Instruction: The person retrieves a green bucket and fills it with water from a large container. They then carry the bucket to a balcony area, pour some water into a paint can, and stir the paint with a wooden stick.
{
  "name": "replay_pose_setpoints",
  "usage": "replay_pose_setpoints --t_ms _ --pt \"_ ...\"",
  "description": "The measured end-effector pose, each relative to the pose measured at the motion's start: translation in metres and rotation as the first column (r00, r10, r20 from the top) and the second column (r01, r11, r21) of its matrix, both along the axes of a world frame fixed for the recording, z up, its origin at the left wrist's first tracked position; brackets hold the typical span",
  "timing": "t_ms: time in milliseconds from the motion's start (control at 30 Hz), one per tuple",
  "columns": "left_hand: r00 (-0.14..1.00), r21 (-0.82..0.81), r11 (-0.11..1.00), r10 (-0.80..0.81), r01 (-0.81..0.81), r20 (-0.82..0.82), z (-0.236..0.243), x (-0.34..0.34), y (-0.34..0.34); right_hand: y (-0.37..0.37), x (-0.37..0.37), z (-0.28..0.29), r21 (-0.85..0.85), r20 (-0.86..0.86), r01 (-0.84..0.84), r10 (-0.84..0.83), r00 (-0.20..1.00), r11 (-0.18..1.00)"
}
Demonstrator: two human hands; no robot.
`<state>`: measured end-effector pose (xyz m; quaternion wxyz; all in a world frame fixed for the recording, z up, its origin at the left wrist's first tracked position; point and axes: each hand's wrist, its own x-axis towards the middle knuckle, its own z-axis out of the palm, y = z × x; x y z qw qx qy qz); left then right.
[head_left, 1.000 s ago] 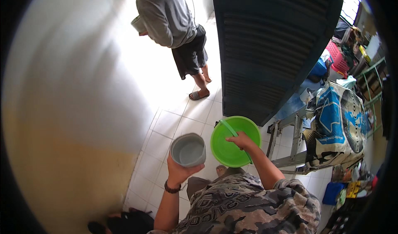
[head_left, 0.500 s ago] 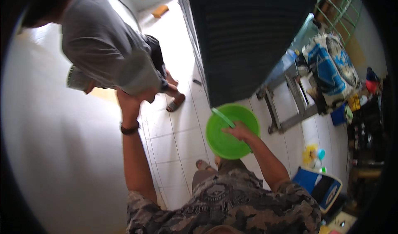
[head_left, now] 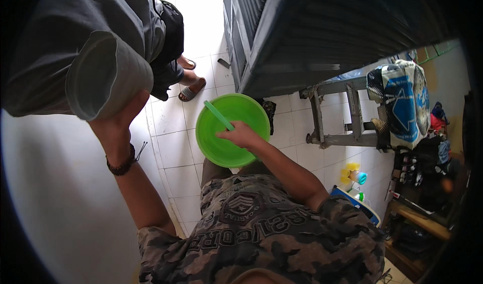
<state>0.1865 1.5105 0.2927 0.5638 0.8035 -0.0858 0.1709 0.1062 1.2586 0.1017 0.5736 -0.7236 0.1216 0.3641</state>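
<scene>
Left hand [head_left: 119, 127]: clasped a pot [head_left: 123, 77], raised at the upper left and tipped leftward
Right hand [head_left: 240, 134]: gripped the handle [head_left: 219, 115] of a bucket [head_left: 229, 150], well apart from the other
Bucket: was over the tiles [head_left: 173, 148], before the legs [head_left: 216, 172]
Co-worker [head_left: 113, 12]: stood behind the pot
Ladder [head_left: 347, 140]: was right of the bucket, a sack [head_left: 405, 102] at its far end

The grey container [head_left: 130, 70] partly hides the left hand [head_left: 119, 122].

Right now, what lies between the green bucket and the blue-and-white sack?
In the head view: a dark item showing beside the green bucket, then white floor tiles, then a grey metal frame nearest the sack.
</scene>
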Motion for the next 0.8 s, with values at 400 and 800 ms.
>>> replay_pose_setpoints --t_ms 400,800 --pt "0.996 0.371 0.928 0.002 -0.036 0.093 -0.021 0.017 0.054 0.067 0.149 -0.026 -0.156 0.032 -0.010 0.016 0.999 0.988" --pt "0.942 -0.008 0.990 -0.139 0.144 -0.305 -0.055 0.133 0.070 0.094 0.358 -0.019 -0.320 0.232 -0.228 0.310 0.922 0.920"
